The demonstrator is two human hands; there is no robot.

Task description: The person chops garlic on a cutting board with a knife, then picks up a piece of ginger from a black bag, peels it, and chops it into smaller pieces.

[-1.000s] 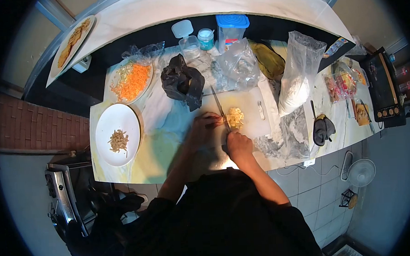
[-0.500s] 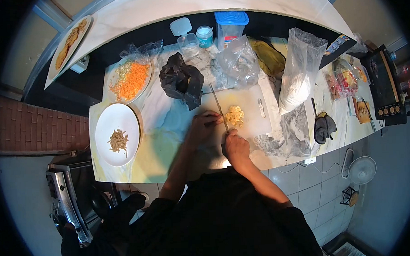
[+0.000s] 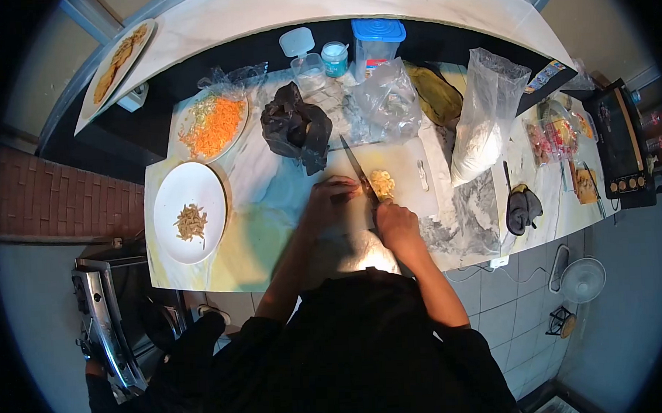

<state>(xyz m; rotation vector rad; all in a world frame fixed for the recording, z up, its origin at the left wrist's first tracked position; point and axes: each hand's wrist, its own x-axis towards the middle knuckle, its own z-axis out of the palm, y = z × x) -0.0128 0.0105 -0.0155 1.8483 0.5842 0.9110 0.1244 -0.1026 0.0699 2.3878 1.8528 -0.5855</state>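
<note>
My right hand (image 3: 398, 227) is closed round the handle of a knife (image 3: 356, 164), whose long blade points away from me across a white cutting board (image 3: 411, 148). Close to the left side of the blade, the fingers of my left hand (image 3: 335, 194) are curled down on the board. Whatever they pinch is hidden beneath them. A small heap of pale yellow chopped pieces (image 3: 382, 183) lies just right of the blade. Beyond the board sits a crumpled black plastic bag (image 3: 292, 127).
At left are a white plate (image 3: 171, 235) with brown strips and a plate of shredded carrot (image 3: 217, 130). A clear bag of white powder (image 3: 478, 152) stands at right, near a dark cloth item (image 3: 523, 209). Another person's dark sleeve (image 3: 103, 393) shows by the stove (image 3: 103, 312).
My right hand has shifted right and slightly toward me, and the knife's blade has tilted so more of its flat side shows. My left hand stays nearly in place.
</note>
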